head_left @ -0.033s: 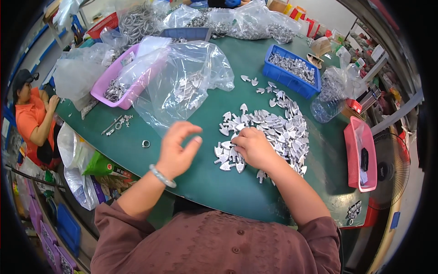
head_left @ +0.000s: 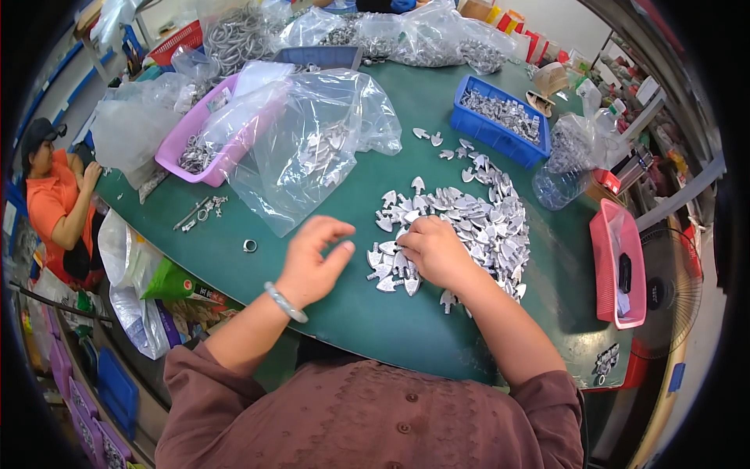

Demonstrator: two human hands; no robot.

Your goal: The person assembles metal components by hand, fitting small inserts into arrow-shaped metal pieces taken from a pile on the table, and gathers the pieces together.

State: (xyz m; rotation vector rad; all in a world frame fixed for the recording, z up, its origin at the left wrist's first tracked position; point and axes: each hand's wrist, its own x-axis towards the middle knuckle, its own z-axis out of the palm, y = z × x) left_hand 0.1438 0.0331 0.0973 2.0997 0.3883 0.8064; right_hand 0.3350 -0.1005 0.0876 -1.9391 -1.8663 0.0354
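Note:
Grey metal pieces shaped like arrowheads lie heaped in a loose pile (head_left: 492, 227) on the green table (head_left: 351, 289). My right hand (head_left: 437, 248) reaches into the left side of this pile. Its fingertips are pinched together on one arrowhead-shaped metal piece, mostly hidden by the fingers. To the left of the pile, my left hand (head_left: 316, 262) hovers over the table with thumb and fingers apart and nothing between them. Beyond it lies a clear plastic bag (head_left: 289, 180) with more of the same pieces inside.
A blue bin (head_left: 500, 121) of small metal parts stands behind the pile. Further left is a purple basket (head_left: 191, 129); a pink basket (head_left: 617, 266) sits at the right edge. One metal ring (head_left: 250, 246) lies left. A person in orange (head_left: 58, 203) works at far left.
My left hand has shifted slightly right and toward me, still with its fingers apart. The right hand stays in place at the pile.

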